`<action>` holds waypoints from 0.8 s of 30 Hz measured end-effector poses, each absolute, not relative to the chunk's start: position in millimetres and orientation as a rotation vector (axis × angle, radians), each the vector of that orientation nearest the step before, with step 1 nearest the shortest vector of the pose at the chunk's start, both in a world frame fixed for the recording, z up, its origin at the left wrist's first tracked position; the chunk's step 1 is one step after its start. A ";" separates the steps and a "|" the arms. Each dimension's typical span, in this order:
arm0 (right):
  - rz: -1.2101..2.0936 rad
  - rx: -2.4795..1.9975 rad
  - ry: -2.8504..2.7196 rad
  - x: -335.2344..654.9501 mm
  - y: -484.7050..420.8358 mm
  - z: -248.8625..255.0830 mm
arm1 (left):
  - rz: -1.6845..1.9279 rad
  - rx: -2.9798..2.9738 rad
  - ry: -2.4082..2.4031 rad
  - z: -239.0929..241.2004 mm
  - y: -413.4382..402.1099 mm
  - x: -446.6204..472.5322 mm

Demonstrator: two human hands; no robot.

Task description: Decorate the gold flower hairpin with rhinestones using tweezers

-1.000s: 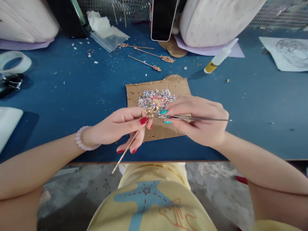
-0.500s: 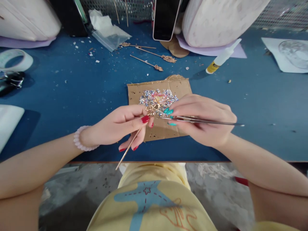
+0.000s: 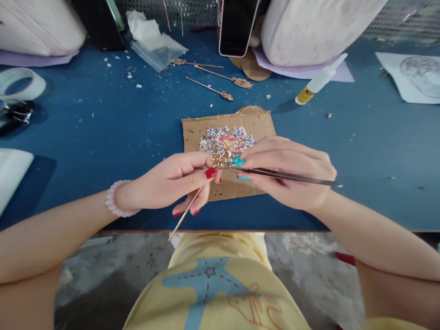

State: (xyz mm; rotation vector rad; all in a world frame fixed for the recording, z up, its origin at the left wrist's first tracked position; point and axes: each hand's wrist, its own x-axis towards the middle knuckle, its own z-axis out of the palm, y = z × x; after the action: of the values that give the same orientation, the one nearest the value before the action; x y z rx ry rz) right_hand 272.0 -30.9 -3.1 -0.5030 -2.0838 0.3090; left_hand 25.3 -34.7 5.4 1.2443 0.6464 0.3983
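My left hand (image 3: 172, 181) pinches a gold hairpin (image 3: 185, 213) near its ornate head, its long stick slanting down toward the table's front edge. Between the fingers of my right hand (image 3: 295, 172) lies a pair of metal tweezers (image 3: 292, 177), the tips reaching to the hairpin's head. Whether the tips grasp anything is too small to make out. Under both hands is a piece of brown cardboard (image 3: 192, 133), bearing a cluster of small glittering rhinestones (image 3: 213, 137) with pinkish pieces in the middle.
Several gold hairpins (image 3: 220, 91) lie behind the cardboard. A glue bottle (image 3: 314, 85) stands to the right, a phone (image 3: 239, 27) at the back. A tape roll (image 3: 22, 85) sits at the left, and a plastic bag (image 3: 156, 50) with tissue lies behind.
My left hand has shifted slightly right with the hairpin. The tweezers' rear end has dipped a little, and their tips now meet the hairpin's head.
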 end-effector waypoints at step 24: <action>0.200 -0.519 -2.184 274.2 -35.4 1.1 | 0.416 1.474 0.736 3.2 -35.9 24.3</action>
State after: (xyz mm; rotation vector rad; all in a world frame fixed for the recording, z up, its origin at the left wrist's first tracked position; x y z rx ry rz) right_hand 274.2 -35.4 1.1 -0.5193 -2.1838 0.2004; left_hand 24.3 -35.9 3.2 1.4738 0.7355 0.4159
